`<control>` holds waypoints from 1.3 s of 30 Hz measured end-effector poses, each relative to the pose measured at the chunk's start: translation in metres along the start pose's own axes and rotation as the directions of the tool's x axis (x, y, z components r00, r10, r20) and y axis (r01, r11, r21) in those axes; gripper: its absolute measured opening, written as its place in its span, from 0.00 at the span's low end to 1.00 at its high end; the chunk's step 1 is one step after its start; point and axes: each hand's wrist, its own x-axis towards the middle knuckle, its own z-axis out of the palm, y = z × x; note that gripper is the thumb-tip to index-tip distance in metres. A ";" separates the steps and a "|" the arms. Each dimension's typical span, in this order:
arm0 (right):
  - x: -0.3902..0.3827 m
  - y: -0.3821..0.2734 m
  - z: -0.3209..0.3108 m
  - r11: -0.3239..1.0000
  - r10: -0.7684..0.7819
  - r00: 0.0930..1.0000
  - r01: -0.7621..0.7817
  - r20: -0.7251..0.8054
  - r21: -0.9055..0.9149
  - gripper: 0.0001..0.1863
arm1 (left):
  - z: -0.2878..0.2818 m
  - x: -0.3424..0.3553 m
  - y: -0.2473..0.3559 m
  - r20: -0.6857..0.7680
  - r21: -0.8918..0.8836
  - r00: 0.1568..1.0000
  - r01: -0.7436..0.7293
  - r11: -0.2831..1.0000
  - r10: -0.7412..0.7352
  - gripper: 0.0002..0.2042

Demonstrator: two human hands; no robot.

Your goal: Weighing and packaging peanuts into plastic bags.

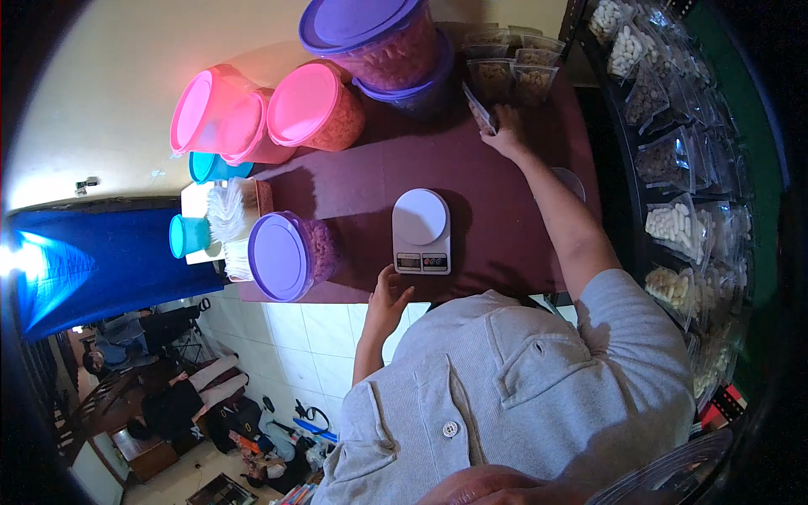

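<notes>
My right hand reaches to the far right of the table, its fingers closed on a clear snack packet held upright on edge. Just beyond it stand several similar filled packets in a cluster. A white kitchen scale with a round platform sits in front of me, nothing on it. Close to the scale's near left corner, at the table's front edge, is my left hand; its thumb and fingers are apart and it holds nothing.
On the dark red table, a purple-lidded tub stands near left, beside stacked clear bags. Pink-lidded tubs and stacked purple-lidded tubs line the back. A rack of hanging packets borders the right. People are behind, lower left.
</notes>
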 end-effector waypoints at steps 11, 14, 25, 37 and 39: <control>-0.023 -0.016 0.014 0.903 0.160 0.981 -0.102 -0.108 0.418 0.49 | -0.002 -0.010 -0.002 0.001 0.055 1.000 0.013 0.998 -0.013 0.30; -0.021 -0.018 0.014 0.962 0.004 0.952 0.080 -0.306 0.262 0.48 | -0.003 -0.012 -0.002 -0.005 0.055 1.000 -0.001 0.998 0.001 0.30; 0.010 -0.032 0.015 0.920 0.392 0.806 -0.332 -0.444 0.209 0.49 | -0.004 -0.022 -0.011 0.018 0.144 0.999 0.037 0.989 -0.040 0.31; 0.011 -0.032 0.029 0.856 0.515 0.816 -0.505 -0.263 0.109 0.58 | -0.008 -0.042 0.002 -0.040 0.186 0.979 0.202 0.962 -0.198 0.32; 0.012 -0.001 0.039 0.836 0.479 0.760 -0.547 -0.439 -0.035 0.58 | -0.010 -0.036 0.006 0.014 0.180 0.983 0.177 0.968 -0.183 0.32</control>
